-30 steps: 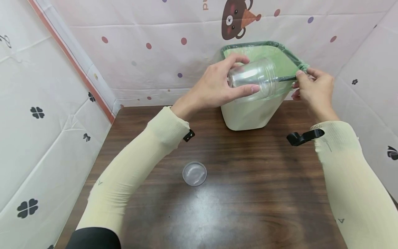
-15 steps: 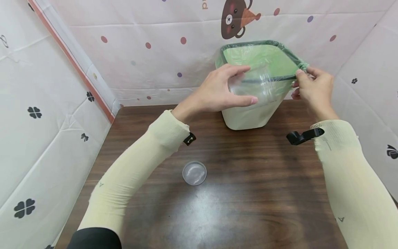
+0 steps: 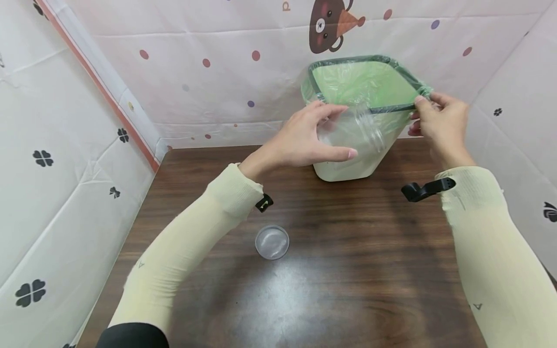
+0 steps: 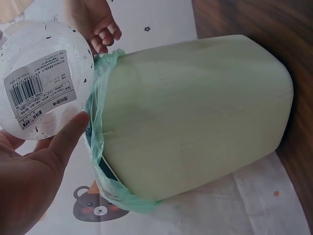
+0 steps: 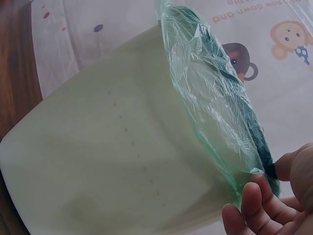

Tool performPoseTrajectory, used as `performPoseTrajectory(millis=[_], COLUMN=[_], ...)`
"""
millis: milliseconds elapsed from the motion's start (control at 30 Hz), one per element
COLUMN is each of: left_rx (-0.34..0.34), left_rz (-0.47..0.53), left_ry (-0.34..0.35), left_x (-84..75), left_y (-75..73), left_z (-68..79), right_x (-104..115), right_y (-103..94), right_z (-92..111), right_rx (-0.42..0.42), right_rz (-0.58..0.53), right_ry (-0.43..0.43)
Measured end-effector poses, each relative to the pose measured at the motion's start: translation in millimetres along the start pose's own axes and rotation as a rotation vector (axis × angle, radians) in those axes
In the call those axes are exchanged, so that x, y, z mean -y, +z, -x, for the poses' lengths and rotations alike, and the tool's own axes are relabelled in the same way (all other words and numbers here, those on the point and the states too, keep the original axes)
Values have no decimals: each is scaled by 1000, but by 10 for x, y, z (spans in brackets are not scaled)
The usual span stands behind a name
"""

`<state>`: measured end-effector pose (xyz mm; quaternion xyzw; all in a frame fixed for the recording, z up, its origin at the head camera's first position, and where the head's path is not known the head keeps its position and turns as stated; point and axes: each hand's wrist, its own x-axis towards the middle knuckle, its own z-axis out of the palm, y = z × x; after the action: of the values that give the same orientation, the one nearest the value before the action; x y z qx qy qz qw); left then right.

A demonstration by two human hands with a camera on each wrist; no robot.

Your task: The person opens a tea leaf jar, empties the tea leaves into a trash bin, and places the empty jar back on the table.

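A clear plastic jar is held on its side in my left hand, with thumb and fingers around its base. Its ribbed mouth end points right, in front of the near rim of the trash bin. The left wrist view shows the jar's base with a barcode label. My right hand pinches the green bin liner over the dark rim at the bin's right corner. In the right wrist view, thumb and fingertips of my right hand lie on either side of that edge.
A small round clear lid lies on the brown wooden table, nearer to me than the bin. A printed cloth backdrop stands behind the table and along both sides.
My left hand has lowered the jar towards me, from over the bin's opening to in front of its near rim. More of the lined inside now shows. My right hand stays put.
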<state>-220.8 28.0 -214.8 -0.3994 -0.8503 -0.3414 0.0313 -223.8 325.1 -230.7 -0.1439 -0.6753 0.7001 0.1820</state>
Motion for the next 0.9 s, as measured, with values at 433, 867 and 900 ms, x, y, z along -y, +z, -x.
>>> performPoseTrajectory(millis=[433,867,900], left_rx=[-14,-30,-31], left_rz=[99,193,201], left_ry=[31,32,29], left_x=[94,258,270], left_y=[144,387,407], left_z=[153,320,331], right_x=[-8,-23,-24], right_y=[7,-8,-9], right_z=[-4,-25,-26], right_rx=[13,10,7], right_rz=[-195,-277,-276], right_ry=[43,72,73])
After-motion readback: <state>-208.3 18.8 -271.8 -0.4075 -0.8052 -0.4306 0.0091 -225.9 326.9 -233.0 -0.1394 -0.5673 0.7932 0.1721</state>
